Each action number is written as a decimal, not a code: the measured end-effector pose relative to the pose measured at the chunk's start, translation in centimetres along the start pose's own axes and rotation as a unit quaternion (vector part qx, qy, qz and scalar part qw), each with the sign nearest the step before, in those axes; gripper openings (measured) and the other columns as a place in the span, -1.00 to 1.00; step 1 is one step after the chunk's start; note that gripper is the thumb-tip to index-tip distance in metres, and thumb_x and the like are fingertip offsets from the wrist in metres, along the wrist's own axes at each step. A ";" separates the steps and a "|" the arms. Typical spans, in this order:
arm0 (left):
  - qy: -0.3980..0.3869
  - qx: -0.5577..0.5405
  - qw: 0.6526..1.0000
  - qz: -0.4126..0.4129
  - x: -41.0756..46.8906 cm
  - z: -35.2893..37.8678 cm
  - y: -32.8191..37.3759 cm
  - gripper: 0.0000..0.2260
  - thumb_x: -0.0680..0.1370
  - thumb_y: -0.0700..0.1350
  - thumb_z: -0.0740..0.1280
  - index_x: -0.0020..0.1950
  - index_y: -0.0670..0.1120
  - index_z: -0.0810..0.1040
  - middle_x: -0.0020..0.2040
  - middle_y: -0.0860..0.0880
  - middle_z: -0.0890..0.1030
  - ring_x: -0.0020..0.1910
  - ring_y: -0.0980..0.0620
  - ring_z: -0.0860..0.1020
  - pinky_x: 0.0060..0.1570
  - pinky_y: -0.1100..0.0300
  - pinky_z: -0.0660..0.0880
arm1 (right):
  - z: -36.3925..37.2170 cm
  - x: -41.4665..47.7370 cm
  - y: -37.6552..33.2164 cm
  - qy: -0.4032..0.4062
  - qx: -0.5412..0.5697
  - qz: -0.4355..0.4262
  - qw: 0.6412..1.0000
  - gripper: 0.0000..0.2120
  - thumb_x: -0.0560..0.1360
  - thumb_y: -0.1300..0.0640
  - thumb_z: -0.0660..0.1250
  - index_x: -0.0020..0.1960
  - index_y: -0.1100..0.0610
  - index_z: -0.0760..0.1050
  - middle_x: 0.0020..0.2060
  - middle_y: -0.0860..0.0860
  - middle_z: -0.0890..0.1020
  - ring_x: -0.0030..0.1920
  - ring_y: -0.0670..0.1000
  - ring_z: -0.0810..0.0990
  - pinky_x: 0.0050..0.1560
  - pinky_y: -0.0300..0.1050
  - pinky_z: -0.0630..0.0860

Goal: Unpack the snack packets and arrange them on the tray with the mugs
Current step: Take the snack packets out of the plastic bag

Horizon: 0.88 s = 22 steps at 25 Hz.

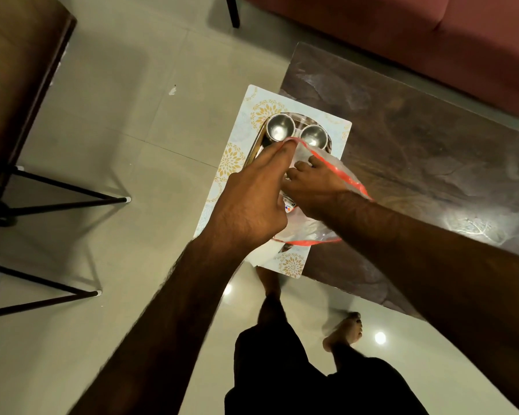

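Note:
Two steel mugs, one (pixel 277 130) beside the other (pixel 313 136), stand at the far end of a metal tray (pixel 256 145) that lies on a floral placemat (pixel 222 187). A clear plastic bag with a red rim (pixel 336 205) lies over the near part of the tray. My left hand (pixel 252 199) pinches the bag's rim near the mugs. My right hand (pixel 315 187) reaches into the bag's mouth; its fingertips are hidden among the plastic. A bit of a printed snack packet (pixel 289 206) shows between my hands.
The placemat overhangs the left edge of a dark wooden coffee table (pixel 432 163). A maroon sofa (pixel 432 34) runs behind it. Black-legged furniture (pixel 57 199) stands on the tiled floor at the left. My legs and bare feet are below the table's near corner.

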<state>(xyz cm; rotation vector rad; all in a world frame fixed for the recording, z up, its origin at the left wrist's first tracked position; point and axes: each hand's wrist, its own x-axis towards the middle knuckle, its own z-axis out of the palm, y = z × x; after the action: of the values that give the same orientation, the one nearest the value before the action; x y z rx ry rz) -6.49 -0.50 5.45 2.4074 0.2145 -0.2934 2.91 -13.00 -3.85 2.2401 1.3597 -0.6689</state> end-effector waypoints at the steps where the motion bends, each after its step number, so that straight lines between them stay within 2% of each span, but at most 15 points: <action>1: -0.003 0.001 1.000 -0.002 0.0 0.0 -0.1 -0.25 0.48 -0.28 0.40 0.62 -0.02 0.17 0.60 0.03 0.28 0.50 -0.05 0.36 0.35 0.14 0.35 | -0.3 -0.3 0.1 0.002 0.028 0.009 1.000 -0.68 0.59 0.13 0.23 0.33 0.11 0.44 0.24 0.12 0.60 0.28 0.20 0.54 0.29 0.04 0.39; 4: -0.013 0.014 1.000 -0.008 0.1 0.4 -0.3 -0.24 0.48 -0.28 0.38 0.62 0.00 0.16 0.61 0.03 0.26 0.48 -0.07 0.39 0.35 0.07 0.39 | -2.6 -2.0 -0.4 0.031 0.133 0.039 0.990 -0.76 0.54 0.14 0.31 0.20 0.07 0.56 0.11 0.05 0.67 0.19 0.15 0.62 0.12 -0.04 0.47; 6: -0.016 0.016 1.000 -0.014 0.2 0.4 -0.5 -0.25 0.47 -0.27 0.36 0.62 0.00 0.17 0.60 0.03 0.29 0.45 -0.09 0.43 0.30 0.11 0.40 | -4.2 -4.0 -0.9 0.068 0.163 0.039 0.984 -0.77 0.54 0.19 0.34 0.18 0.07 0.60 0.04 0.05 0.70 0.10 0.14 0.67 -0.02 -0.05 0.51; 8: -0.007 -0.010 1.000 -0.025 0.0 0.1 -1.1 -0.28 0.46 -0.26 0.34 0.60 0.00 0.23 0.57 0.03 0.35 0.43 -0.09 0.44 0.24 0.21 0.33 | -4.8 -6.3 -0.6 0.107 0.207 0.011 0.972 -0.67 0.55 0.15 0.38 0.30 -0.02 0.58 0.14 0.00 0.70 0.17 0.09 0.66 0.09 -0.07 0.58; 10: -0.007 -0.028 0.999 -0.039 -0.3 -0.3 -1.9 -0.29 0.44 -0.30 0.32 0.58 0.03 0.27 0.55 0.04 0.38 0.45 -0.08 0.42 0.22 0.23 0.26 | -4.8 -8.9 0.7 0.122 0.302 -0.029 0.945 -0.60 0.54 0.09 0.43 0.37 -0.10 0.55 0.27 -0.10 0.65 0.28 -0.04 0.61 0.26 -0.12 0.55; 11: -0.015 -0.030 0.998 -0.044 -0.4 -0.4 -2.3 -0.29 0.45 -0.31 0.31 0.58 0.05 0.28 0.55 0.05 0.38 0.46 -0.08 0.41 0.24 0.22 0.25 | -4.9 -10.0 1.4 0.119 0.397 -0.041 0.909 -0.59 0.52 0.10 0.47 0.35 -0.07 0.57 0.28 -0.12 0.65 0.28 -0.09 0.61 0.27 -0.19 0.54; 12: -0.023 -0.032 0.998 -0.047 -0.4 -0.5 -2.6 -0.29 0.45 -0.32 0.31 0.57 0.07 0.28 0.54 0.06 0.39 0.46 -0.07 0.41 0.26 0.21 0.26 | -4.9 -11.1 2.0 0.120 0.520 -0.044 0.845 -0.61 0.49 0.15 0.51 0.30 0.00 0.61 0.23 -0.09 0.69 0.23 -0.11 0.64 0.23 -0.24 0.55; 14: -0.037 -0.047 0.997 -0.054 -0.4 -0.7 -2.6 -0.30 0.46 -0.33 0.30 0.56 0.11 0.30 0.52 0.08 0.41 0.41 -0.08 0.45 0.23 0.19 0.33 | -4.2 -12.8 3.1 0.154 0.739 -0.012 0.655 -0.64 0.41 0.23 0.54 0.20 0.12 0.64 0.09 0.01 0.75 0.11 -0.02 0.73 0.12 -0.18 0.62; 15: -0.042 -0.057 0.996 -0.054 -0.5 -0.7 -2.5 -0.30 0.46 -0.33 0.30 0.55 0.12 0.31 0.51 0.09 0.43 0.35 -0.08 0.49 0.20 0.21 0.37 | -3.8 -13.2 3.4 0.175 0.800 0.013 0.573 -0.63 0.38 0.24 0.54 0.18 0.15 0.63 0.07 0.06 0.76 0.09 0.06 0.74 0.09 -0.11 0.64; 17: -0.057 -0.093 0.993 -0.050 -0.5 -0.4 -2.1 -0.33 0.46 -0.27 0.34 0.53 0.12 0.33 0.49 0.11 0.44 0.30 -0.05 0.53 0.23 0.17 0.44 | -3.1 -13.6 3.9 0.210 0.861 0.066 0.458 -0.62 0.36 0.22 0.54 0.17 0.17 0.64 0.07 0.14 0.75 0.09 0.17 0.74 0.07 0.04 0.66; 18: -0.068 -0.125 0.988 -0.053 -0.5 -0.2 -1.7 -0.35 0.46 -0.19 0.37 0.53 0.12 0.35 0.48 0.11 0.45 0.33 0.00 0.51 0.30 0.09 0.46 | -2.9 -13.8 4.0 0.223 0.872 0.092 0.426 -0.63 0.35 0.20 0.55 0.15 0.14 0.66 0.07 0.14 0.75 0.09 0.17 0.74 0.04 0.06 0.66; 20: -0.078 -0.190 0.976 -0.069 -0.6 -0.1 -1.0 -0.37 0.42 -0.01 0.39 0.50 0.13 0.38 0.46 0.12 0.47 0.38 0.06 0.49 0.35 -0.04 0.48 | -2.8 -14.0 4.3 0.230 0.875 0.127 0.407 -0.69 0.35 0.15 0.55 0.09 0.07 0.70 0.06 0.10 0.76 0.07 0.15 0.75 -0.02 0.05 0.67; 22: -0.063 -0.190 0.977 -0.074 -0.3 0.1 -0.8 -0.39 0.44 -0.04 0.42 0.49 0.11 0.40 0.43 0.12 0.50 0.36 0.06 0.51 0.33 -0.06 0.49 | -2.9 -14.4 4.9 0.242 0.875 0.150 0.392 -0.72 0.36 0.11 0.54 0.07 0.07 0.71 0.05 0.10 0.76 0.05 0.13 0.75 -0.04 0.04 0.68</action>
<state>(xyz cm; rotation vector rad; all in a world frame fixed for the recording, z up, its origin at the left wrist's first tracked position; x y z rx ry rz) -7.01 -0.05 4.98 1.9903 0.3590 -0.4298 1.99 -23.31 7.70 4.2381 -0.5791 -1.9607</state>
